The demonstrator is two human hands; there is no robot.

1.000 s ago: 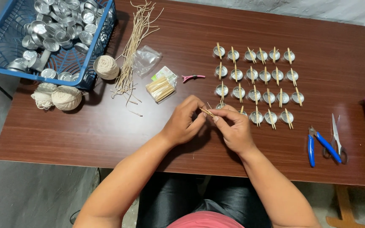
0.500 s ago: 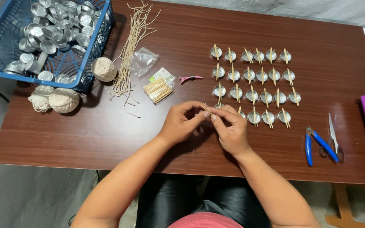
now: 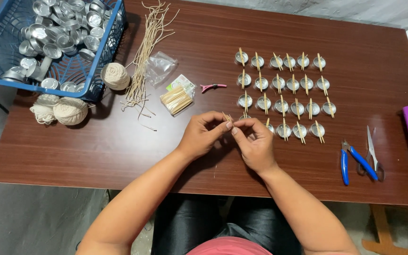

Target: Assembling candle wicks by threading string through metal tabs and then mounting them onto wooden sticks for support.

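Both hands, the left hand [image 3: 203, 134] and right hand [image 3: 256, 141], are pinched together on thin wooden sticks [image 3: 226, 116], held close before the rows of stick-topped tin cups [image 3: 282, 92] beyond the right hand, so each is within reach.

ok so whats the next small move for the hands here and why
Probably set the thin wooden sticks, pinched between the left hand and right hand, across a metal cup at the near-left end of the cup rows. Every cup there already carries sticks, and the bottom row looks one short at that end.
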